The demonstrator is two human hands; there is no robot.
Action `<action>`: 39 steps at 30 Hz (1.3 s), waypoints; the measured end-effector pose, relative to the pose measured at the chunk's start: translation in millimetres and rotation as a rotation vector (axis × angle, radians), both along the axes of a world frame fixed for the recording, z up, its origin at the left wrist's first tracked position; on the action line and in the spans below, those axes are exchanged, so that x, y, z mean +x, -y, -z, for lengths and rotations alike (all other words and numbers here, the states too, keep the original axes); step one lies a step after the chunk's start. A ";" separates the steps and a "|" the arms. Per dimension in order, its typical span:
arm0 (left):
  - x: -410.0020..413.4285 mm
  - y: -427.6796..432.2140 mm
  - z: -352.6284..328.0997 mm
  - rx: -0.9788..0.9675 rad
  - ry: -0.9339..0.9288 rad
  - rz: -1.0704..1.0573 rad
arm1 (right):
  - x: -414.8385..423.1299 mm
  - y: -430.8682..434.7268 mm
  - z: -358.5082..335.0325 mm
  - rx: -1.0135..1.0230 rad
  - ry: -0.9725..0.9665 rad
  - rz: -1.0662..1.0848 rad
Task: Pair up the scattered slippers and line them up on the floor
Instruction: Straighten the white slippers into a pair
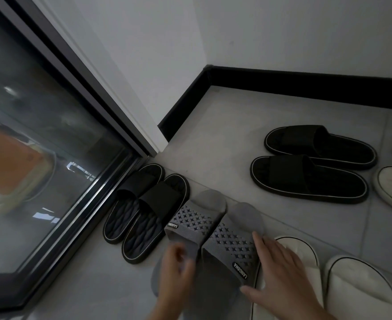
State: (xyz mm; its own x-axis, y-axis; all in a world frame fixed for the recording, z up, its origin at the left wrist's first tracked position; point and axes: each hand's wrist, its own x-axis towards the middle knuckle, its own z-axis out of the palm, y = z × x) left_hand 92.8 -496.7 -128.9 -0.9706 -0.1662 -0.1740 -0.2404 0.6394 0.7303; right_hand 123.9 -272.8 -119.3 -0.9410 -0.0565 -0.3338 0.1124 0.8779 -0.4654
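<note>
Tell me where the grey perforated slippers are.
Head view, bottom centre: the grey perforated slippers lie between the black white-trimmed slippers by the glass door and white slippers at bottom right.

The right grey slipper (230,248) carries a black label (240,270) at the outer edge of its strap. White capitals on this label read "LANGSHA" and run lengthwise along the strap edge. The left grey slipper (190,218) carries a second black label (172,225) on its strap. Its white lettering is small, seen at an angle, and appears to read the same word.
</note>
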 end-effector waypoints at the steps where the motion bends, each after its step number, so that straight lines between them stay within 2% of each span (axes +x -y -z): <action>1: 7.5 -3.9 3.9 -0.100 0.069 0.120 | -0.5 1.5 -0.4 0.012 0.009 -0.012; 2: 8.8 -7.2 7.9 -0.203 0.097 0.224 | -2.6 1.5 -2.3 0.016 0.018 -0.016; 4: -2.5 -12.5 10.6 -0.334 0.094 0.288 | -5.8 1.1 -2.6 0.019 0.013 -0.018; 8: -25.3 -17.3 7.3 -0.350 0.137 0.308 | -9.9 0.3 -0.4 -0.028 -0.001 -0.029; 17: -17.7 -13.7 4.3 -0.348 0.101 0.297 | -8.6 4.6 3.8 -0.071 -0.021 -0.053; 22: -15.7 -12.3 5.1 -0.425 0.157 0.286 | -5.0 -6.8 -5.4 -0.100 0.050 -0.099; 26: 9.7 -12.8 2.4 -0.684 0.344 0.426 | 25.9 -57.8 -7.4 -0.062 0.062 -0.010; 28: 16.8 -18.6 -0.4 -0.732 0.343 0.429 | 45.1 -85.1 -4.7 -0.032 0.106 0.072; 33: -4.1 -24.2 -7.6 -0.598 0.233 0.329 | 66.6 -97.7 2.3 0.013 0.137 0.043; 39: -18.4 -16.7 -3.7 -0.555 0.172 0.410 | 66.8 -94.1 4.6 0.023 0.135 0.064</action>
